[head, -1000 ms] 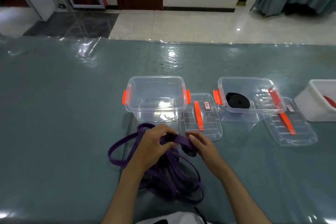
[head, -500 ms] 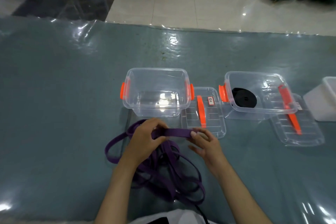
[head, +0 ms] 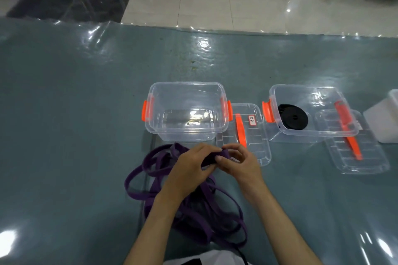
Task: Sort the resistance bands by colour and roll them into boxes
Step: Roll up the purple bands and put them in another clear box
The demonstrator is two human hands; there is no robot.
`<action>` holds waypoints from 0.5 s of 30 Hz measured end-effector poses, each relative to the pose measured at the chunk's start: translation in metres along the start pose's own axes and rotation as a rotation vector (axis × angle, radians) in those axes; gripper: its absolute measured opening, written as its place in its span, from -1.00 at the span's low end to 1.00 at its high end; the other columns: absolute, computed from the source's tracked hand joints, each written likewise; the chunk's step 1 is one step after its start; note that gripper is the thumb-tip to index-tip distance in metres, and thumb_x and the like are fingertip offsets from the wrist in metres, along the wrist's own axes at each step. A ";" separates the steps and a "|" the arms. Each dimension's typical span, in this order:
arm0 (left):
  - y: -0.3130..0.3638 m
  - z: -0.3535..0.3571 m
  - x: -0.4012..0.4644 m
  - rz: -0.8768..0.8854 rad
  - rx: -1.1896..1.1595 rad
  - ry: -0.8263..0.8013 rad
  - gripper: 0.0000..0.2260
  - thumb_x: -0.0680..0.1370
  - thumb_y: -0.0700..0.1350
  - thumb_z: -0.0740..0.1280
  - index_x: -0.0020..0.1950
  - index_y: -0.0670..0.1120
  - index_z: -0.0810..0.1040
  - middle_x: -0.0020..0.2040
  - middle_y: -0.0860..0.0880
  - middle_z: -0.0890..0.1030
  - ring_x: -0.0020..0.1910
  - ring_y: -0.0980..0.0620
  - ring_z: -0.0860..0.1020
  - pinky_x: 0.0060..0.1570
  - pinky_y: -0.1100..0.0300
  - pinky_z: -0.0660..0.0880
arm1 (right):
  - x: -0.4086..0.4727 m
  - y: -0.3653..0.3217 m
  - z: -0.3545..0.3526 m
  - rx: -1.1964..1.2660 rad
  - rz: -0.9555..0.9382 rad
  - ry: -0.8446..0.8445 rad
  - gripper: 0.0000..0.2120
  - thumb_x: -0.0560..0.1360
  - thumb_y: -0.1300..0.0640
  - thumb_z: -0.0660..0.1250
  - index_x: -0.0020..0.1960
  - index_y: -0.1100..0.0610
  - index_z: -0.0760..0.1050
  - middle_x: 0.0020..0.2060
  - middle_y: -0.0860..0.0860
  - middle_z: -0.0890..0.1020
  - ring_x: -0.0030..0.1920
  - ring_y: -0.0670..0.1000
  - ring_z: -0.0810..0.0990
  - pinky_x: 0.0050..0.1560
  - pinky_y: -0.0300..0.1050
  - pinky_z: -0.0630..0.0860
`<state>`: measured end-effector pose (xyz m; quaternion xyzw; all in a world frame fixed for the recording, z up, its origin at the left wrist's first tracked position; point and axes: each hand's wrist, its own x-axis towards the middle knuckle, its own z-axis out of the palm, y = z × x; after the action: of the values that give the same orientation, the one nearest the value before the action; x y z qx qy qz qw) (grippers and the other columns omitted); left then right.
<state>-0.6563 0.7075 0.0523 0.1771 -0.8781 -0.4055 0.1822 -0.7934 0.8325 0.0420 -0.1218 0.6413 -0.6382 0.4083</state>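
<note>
Through the head camera I look down at a grey-green table (head: 64, 135) under clear film. At the centre, my left hand (head: 191, 168) and right hand (head: 241, 163) meet, both pinching one folded end of a purple band (head: 224, 154) between curled fingers. The rest of the purple bands (head: 193, 211) lie in a loose tangle at 6 o'clock of my hands, under my left forearm. At 12 o'clock stands a clear box (head: 187, 112) with orange latches, its lid (head: 245, 133) flat on the table just beside it at 3 o'clock. Farther toward 2 o'clock, a second box (head: 305, 112) holds a rolled black band (head: 294, 119) and rests partly on another lid (head: 357, 148). A white tub (head: 385, 118) sits at the right edge.
</note>
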 end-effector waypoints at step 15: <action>0.023 -0.021 -0.016 0.228 0.183 0.183 -0.75 0.60 -0.18 0.51 0.28 -0.16 0.69 0.15 -0.03 0.71 0.10 0.01 0.67 0.15 0.09 0.63 | -0.041 -0.041 0.006 0.007 -0.148 -0.011 -0.83 0.49 0.28 0.54 0.06 0.30 0.67 -0.08 0.21 0.76 -0.05 0.14 0.77 -0.03 -0.17 0.67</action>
<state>-0.6365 0.7147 0.0803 0.1281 -0.9055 -0.2828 0.2892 -0.7785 0.8499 0.0959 -0.1710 0.6259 -0.6683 0.3639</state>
